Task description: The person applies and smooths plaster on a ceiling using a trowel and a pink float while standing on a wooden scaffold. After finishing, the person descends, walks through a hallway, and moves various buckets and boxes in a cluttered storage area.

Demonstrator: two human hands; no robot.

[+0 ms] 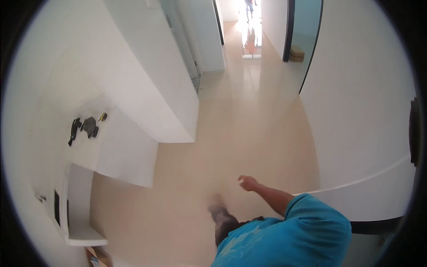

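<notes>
My right hand (248, 183) hangs in front of my body above the beige floor, with the arm bent forward from a blue sleeve. Its fingers are loosely curled. A small pale spot shows at the fingertips, and whether they hold something cannot be made out. The hand touches nothing around it. My left hand is out of view. Below, one leg and foot are stretched forward over the floor (178, 213), the foot blurred by motion.
On a white ledge (84, 153) at left lie a dark tool-like object (74, 132), a grey bundle (89, 126) and a small yellow-black item (102, 117). A cardboard box (98, 257) stands lower left; another cardboard stack (296, 54) sits by the far doorway. A person (250, 5) stands beyond the bright corridor.
</notes>
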